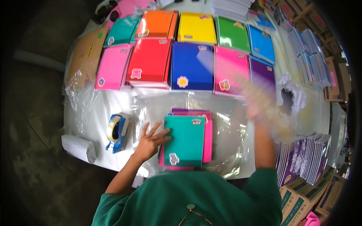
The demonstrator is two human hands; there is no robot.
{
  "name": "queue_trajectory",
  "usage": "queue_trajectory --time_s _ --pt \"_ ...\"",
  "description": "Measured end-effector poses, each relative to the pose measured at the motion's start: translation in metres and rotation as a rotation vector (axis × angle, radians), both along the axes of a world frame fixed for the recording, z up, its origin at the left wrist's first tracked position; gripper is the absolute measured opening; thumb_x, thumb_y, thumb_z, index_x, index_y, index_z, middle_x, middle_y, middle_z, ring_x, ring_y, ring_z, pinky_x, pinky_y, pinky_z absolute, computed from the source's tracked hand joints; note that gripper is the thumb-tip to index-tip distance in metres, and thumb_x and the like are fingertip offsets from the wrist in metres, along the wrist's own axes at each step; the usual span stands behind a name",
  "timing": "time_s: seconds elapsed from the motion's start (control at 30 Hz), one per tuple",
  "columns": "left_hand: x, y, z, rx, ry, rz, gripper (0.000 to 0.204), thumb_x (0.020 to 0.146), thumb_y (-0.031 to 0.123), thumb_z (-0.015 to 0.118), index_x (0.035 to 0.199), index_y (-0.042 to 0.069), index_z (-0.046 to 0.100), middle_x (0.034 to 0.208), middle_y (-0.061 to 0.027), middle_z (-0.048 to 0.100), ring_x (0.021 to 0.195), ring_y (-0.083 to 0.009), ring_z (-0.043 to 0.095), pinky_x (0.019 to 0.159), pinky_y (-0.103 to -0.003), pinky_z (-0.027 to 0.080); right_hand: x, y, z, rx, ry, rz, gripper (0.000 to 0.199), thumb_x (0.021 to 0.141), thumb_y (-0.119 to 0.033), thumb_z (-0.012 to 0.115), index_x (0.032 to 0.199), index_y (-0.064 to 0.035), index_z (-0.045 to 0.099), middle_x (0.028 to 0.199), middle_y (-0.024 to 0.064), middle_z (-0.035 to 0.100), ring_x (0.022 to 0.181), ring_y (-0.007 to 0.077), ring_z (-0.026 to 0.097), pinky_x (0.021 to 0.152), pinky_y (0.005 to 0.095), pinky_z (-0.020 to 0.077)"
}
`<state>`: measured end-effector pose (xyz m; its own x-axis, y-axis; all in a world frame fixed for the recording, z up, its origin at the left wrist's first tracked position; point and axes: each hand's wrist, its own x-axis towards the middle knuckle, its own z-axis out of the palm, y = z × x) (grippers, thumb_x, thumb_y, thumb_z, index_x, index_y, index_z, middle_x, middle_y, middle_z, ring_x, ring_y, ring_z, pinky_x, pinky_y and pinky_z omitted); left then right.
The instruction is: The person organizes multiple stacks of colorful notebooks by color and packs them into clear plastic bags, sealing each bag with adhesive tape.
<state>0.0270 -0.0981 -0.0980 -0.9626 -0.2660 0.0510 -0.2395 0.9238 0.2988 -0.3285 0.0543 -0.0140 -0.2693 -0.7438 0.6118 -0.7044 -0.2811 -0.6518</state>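
Observation:
My left hand lies with fingers spread, its fingertips on the left edge of a teal notebook. That notebook tops a small, uneven pile, with a pink notebook and a purple notebook showing from beneath it. To the right, my right hand is smeared by motion. A long, pale, yellowish blurred thing runs through its grip, too smeared to name, passing over the pink and purple notebooks behind. Clear plastic film is spread under and around the pile.
Two rows of coloured notebook stacks, including a red stack and a dark blue stack, line the far side. A blue tape dispenser and a white packet stand left. More notebooks and cardboard boxes crowd the right.

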Motion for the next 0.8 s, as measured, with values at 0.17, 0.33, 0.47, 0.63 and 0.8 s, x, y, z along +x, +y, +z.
queue_trajectory --time_s 0.17,0.33,0.47,0.63,0.8 --pt "-0.095 -0.074 0.077 0.173 0.559 0.283 0.044 0.069 -0.011 0.051 0.108 0.006 0.061 0.104 -0.0119 0.062 0.097 -0.0318 0.057 0.084 -0.037 0.043 0.072 0.025 -0.086 0.84 0.67 0.527 0.07 0.073 0.0 0.054 0.131 -0.0381 0.045 0.147 -0.0036 0.029 0.138 0.027 0.02 0.11 0.0528 0.0168" --pt "-0.203 -0.216 0.045 -0.159 0.563 0.381 0.041 0.08 0.015 0.062 0.119 0.003 0.053 0.105 -0.0208 0.059 0.099 -0.037 0.056 0.087 -0.041 0.044 0.02 -0.045 -0.044 0.63 0.8 0.279 0.047 0.075 -0.005 0.054 0.12 -0.0212 0.055 0.124 0.0009 0.055 0.121 0.0295 0.043 0.102 0.0523 0.0282" --pt "-0.258 -0.301 0.009 -0.086 -0.007 0.882 0.089 0.067 0.057 0.069 0.129 0.0 0.041 0.127 -0.0208 0.045 0.116 -0.0384 0.044 0.091 -0.049 0.041 -0.113 -0.122 -0.044 0.559 0.185 -0.617 0.04 0.084 -0.01 0.055 0.122 0.0005 0.05 0.109 0.024 0.058 0.098 0.0351 0.057 0.082 0.0414 0.0466" --pt "-0.293 -0.285 0.017 0.044 -0.273 1.018 0.117 0.053 0.073 0.069 0.135 -0.001 0.03 0.136 -0.0217 0.034 0.127 -0.0372 0.031 0.099 -0.054 0.027 -0.187 -0.155 -0.092 1.014 -0.106 -0.963 0.096 0.066 -0.047 0.075 0.136 0.0019 0.03 0.133 0.026 0.039 0.124 0.0402 0.035 0.101 0.049 0.0276" --pt "-0.269 -0.29 0.015 -0.026 -0.283 1.072 0.113 0.051 0.071 0.072 0.133 0.002 0.034 0.131 -0.0224 0.039 0.123 -0.0378 0.037 0.099 -0.049 0.026 -0.166 -0.17 -0.078 0.93 0.003 -1.15 0.099 0.065 -0.042 0.078 0.138 0.0005 0.027 0.133 0.0258 0.039 0.127 0.0395 0.031 0.102 0.0494 0.0226"
